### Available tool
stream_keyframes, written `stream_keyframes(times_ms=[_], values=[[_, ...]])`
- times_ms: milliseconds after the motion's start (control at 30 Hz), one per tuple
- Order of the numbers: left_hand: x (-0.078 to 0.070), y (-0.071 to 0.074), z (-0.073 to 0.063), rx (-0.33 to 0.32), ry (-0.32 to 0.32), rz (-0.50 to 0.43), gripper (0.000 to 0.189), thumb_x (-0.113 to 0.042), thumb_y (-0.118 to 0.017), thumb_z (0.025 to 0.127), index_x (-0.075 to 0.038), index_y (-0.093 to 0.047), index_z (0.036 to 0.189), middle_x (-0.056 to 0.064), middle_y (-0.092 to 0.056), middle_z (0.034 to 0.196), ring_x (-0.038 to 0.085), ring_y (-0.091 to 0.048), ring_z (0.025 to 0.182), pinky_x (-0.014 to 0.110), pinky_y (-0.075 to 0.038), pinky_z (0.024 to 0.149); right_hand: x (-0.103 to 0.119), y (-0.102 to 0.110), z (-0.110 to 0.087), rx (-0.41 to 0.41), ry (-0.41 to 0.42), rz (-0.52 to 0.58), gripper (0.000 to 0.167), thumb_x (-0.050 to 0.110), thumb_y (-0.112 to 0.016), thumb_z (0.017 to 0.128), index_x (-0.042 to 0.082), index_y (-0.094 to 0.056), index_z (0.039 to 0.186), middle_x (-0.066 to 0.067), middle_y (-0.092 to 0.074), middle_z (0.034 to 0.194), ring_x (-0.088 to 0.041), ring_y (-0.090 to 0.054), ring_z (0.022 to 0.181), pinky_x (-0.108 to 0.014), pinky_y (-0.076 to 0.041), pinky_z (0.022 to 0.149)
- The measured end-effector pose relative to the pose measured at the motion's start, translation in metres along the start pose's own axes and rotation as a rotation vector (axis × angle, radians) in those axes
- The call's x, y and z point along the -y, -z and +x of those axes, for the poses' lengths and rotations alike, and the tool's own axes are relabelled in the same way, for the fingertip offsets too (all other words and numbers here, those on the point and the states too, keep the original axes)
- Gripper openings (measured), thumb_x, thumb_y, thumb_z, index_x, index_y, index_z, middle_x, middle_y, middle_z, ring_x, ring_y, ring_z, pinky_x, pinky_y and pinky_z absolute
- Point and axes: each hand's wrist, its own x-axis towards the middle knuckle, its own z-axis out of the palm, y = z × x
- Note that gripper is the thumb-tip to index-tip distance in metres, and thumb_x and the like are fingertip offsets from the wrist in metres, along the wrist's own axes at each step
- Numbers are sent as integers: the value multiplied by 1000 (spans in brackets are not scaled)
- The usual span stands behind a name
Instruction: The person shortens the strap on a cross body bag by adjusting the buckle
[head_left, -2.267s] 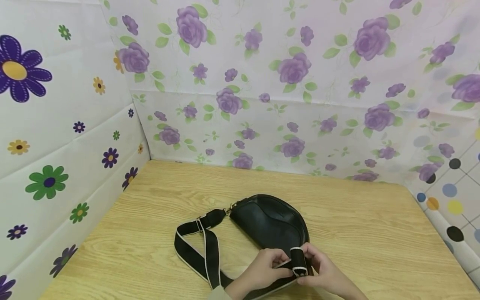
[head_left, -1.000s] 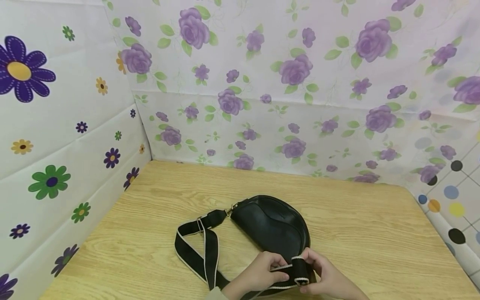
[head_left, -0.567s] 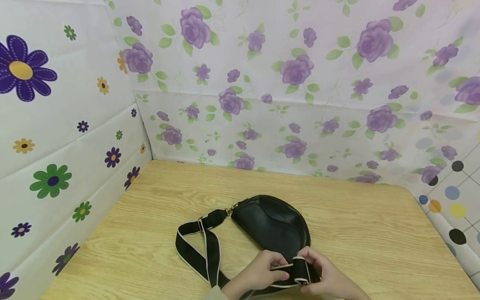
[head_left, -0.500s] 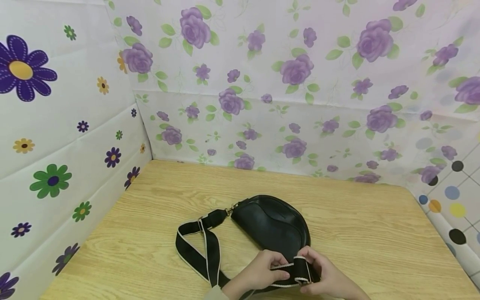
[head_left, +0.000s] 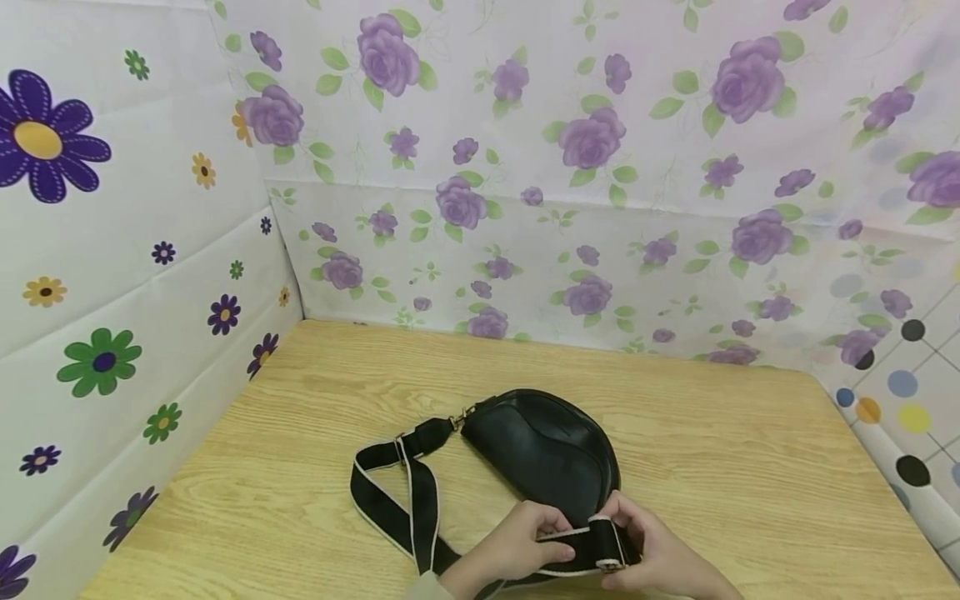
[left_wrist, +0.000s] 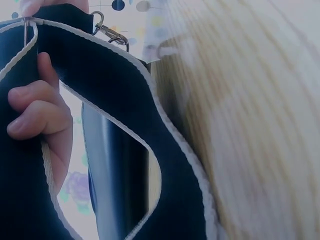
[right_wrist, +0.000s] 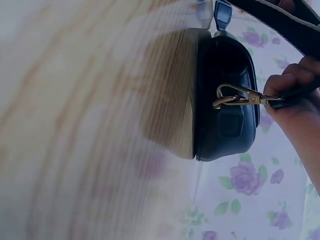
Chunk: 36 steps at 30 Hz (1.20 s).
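A black half-moon handbag lies on the table with its black, white-edged strap looped out to the left and front. My left hand pinches the strap between thumb and fingers; its curled fingers show against the webbing in the left wrist view. Just to the right, my right hand grips the strap's end beside a short folded loop and a thin metal slider. In the right wrist view, a gold swivel clasp joins the strap's leather end to the bag's side.
The wood-grain table carries the bag near its front. Flower-printed cloth stands along the back, with another flowered sheet on the left. A dotted sheet borders the right edge.
The folded loop of strap has shifted slightly right and towards me, and the metal slider beside it has come into view. Both hands keep their hold; the bag stays in place.
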Motion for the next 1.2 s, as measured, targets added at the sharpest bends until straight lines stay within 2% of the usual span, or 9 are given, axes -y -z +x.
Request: stream_keyframes(times_ms=[167, 400, 667, 967, 1200], values=[[2, 4, -2, -9, 0, 5, 5, 0, -65, 78, 4, -63, 81, 0, -62, 71, 0, -53, 62, 18, -44, 62, 0, 4, -1, -20, 43, -23, 41, -17, -62, 69, -3, -41, 100, -5, -59, 88, -8, -56, 77, -28, -49, 61], [1, 7, -5, -3, -12, 7, 5, -1, -66, 78, 4, -63, 80, -1, -61, 69, -1, -51, 61, 18, -43, 62, 1, 4, -1, -17, 5, -11, 38, -16, -63, 69, -4, -41, 98, -6, -60, 89, -9, -56, 77, -28, -49, 62], [2, 9, -8, 5, 11, 4, 4, 1, -65, 78, 4, -63, 80, 0, -61, 69, 0, -51, 59, 17, -43, 61, -3, 8, -2, 33, 25, -41, 39, -15, -63, 69, -5, -40, 99, -4, -57, 90, -9, -54, 78, -30, -49, 60], [3, 14, -11, 5, 15, 32, 5, -1, -66, 78, 2, -63, 81, -3, -60, 70, -1, -51, 62, 18, -43, 64, -1, 11, -5, 11, 5, -97, 39, -12, -66, 69, -1, -43, 98, -5, -58, 87, -8, -54, 76, -29, -48, 60], [5, 20, -16, -1, 14, 52, 5, -3, -66, 78, 1, -64, 80, -4, -61, 70, 0, -52, 64, 19, -43, 66, -1, 14, -5, 29, 34, -110, 39, -16, -65, 68, -3, -41, 97, -7, -59, 88, -8, -55, 77, -30, -48, 59]])
